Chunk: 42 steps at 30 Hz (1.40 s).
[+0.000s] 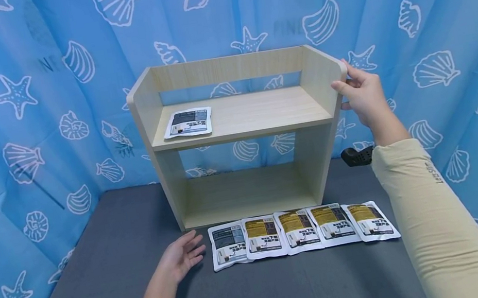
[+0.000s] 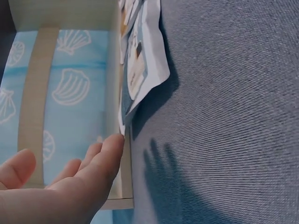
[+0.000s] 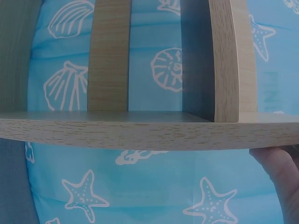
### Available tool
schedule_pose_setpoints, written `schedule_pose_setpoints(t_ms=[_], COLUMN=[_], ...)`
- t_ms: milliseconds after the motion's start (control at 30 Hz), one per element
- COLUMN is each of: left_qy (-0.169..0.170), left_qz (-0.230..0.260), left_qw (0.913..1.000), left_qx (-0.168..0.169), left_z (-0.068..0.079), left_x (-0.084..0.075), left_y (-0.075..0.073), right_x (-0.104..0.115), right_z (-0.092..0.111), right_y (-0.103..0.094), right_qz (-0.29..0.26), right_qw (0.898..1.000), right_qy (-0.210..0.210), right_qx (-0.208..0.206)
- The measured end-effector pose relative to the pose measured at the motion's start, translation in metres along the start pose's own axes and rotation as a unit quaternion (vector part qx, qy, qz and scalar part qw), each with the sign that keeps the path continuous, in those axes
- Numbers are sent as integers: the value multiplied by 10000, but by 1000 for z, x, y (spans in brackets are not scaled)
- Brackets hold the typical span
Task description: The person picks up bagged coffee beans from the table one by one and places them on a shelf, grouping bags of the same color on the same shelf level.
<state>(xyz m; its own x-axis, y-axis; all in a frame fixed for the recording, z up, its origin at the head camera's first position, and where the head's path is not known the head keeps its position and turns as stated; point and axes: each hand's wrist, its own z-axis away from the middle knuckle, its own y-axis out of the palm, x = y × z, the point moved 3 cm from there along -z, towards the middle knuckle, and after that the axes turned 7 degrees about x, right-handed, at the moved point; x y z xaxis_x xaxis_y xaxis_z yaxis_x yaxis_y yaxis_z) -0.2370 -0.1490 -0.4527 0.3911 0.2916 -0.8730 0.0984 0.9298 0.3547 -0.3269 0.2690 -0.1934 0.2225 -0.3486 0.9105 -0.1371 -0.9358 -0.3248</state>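
Observation:
A pale wooden two-tier shelf (image 1: 241,134) stands upright on the table. My right hand (image 1: 364,95) grips the upper front edge of its right side panel; in the right wrist view only part of that hand (image 3: 280,175) shows, against the panel. On the upper tier, at the left, lies a white pouch with a dark label (image 1: 188,123). My left hand (image 1: 178,258) is held with relaxed fingers and holds nothing, just left of a pouch with a blue-grey label (image 1: 228,244). That pouch heads a row of gold-labelled pouches (image 1: 299,230) in front of the shelf.
The lower tier (image 1: 248,192) sits behind the row of pouches. A dark grey cloth (image 1: 280,293) covers the table. A blue curtain with white shells and starfish (image 1: 47,96) hangs behind and on both sides.

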Motion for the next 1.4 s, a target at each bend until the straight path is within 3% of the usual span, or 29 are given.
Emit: schedule_pose_setpoints(t_ms=[267,433,800,967,1100,1233,1400], left_qy=[-204,-450,-946,-1039,-1019,-856,-564], left_qz=[-104,-177,-810,-1308,-1858,-2334,-2594], left_qw=[9997,9987,9913,9839,9730,9616,9530], left_qx=[18,-148,-417,-631,-919,-1168,-1460], left_z=[-4,-5,-10,-14,-16,-19,-25], left_x=[7,12,22,26,28,32,37], left_y=[-5,-6,-5,1,8,14,18], right_x=[-1,0,-1,-1,-1,0,-1], right_z=[0,0,1,3,3,3,3], right_y=[0,0,1,0,0,0,0], right_qz=[58,75,88,92,91,140,147], right_qw=[10000,10000,10000,9999,9999,9998,9998], right_qy=[-13,-32,-35,-56,-80,-109,-90], right_qx=[-12,-1,10,7,-3,-24,-34])
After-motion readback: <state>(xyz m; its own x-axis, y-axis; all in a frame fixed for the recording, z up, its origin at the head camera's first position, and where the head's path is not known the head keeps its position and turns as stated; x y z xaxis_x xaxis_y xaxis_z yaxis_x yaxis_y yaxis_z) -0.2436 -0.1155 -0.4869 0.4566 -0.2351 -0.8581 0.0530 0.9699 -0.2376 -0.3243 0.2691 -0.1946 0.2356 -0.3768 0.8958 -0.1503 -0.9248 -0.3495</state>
